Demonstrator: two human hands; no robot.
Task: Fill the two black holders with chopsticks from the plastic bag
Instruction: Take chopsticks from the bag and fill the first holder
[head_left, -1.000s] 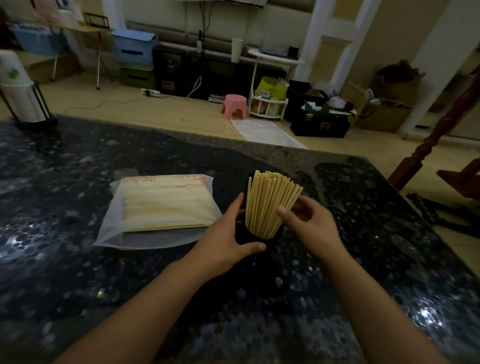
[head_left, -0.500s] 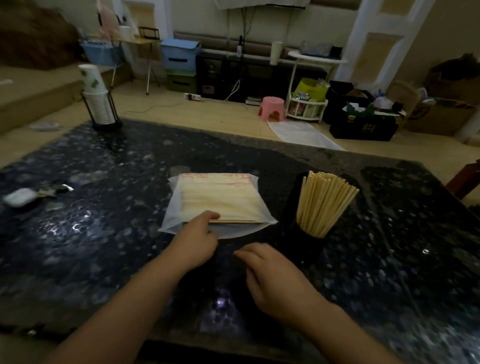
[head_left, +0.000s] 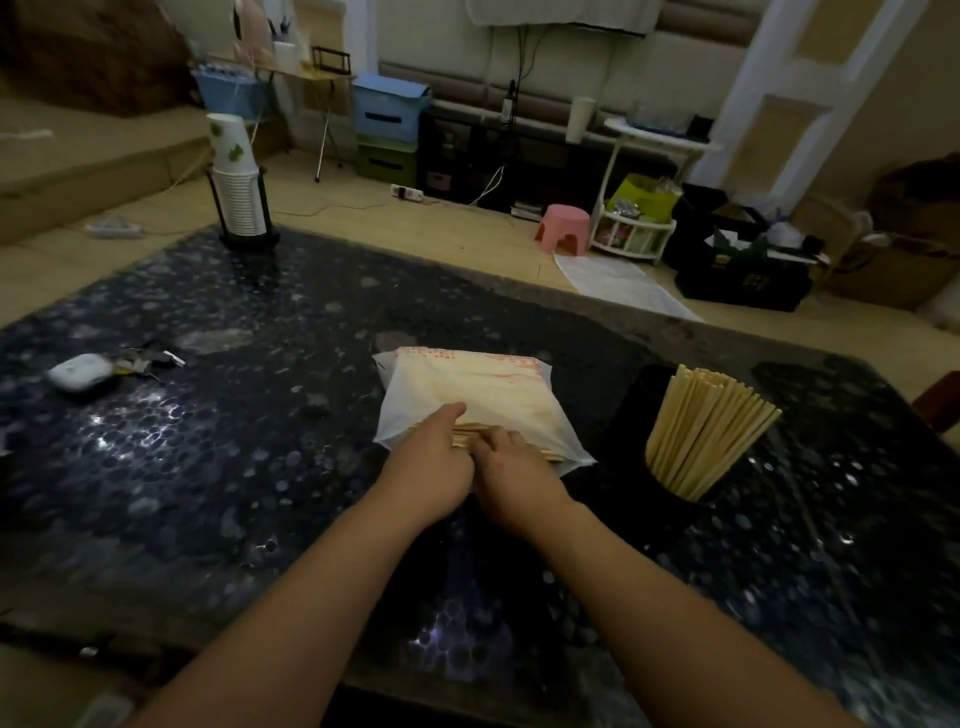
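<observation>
A translucent plastic bag (head_left: 470, 387) full of pale wooden chopsticks lies flat in the middle of the dark speckled table (head_left: 218, 467), its open end toward me. My left hand (head_left: 431, 460) holds the bag's mouth, thumb on top of the plastic. Close beside it, my right hand (head_left: 511, 475) curls its fingers over the chopstick ends (head_left: 470, 431) that stick out of the opening. To the right stands a black holder (head_left: 631, 415) packed with a leaning bundle of chopsticks (head_left: 701, 431). I see no second holder.
A stack of paper cups in a black rack (head_left: 239, 192) stands at the table's far left corner. A white earbud case (head_left: 78, 371) and keys (head_left: 148, 358) lie at the left. Beyond the far edge is floor with a pink stool (head_left: 563, 228) and boxes.
Both hands left the filled holder and came to the bag. The left hand reached its mouth first, and the right hand has now joined it on the chopstick ends.
</observation>
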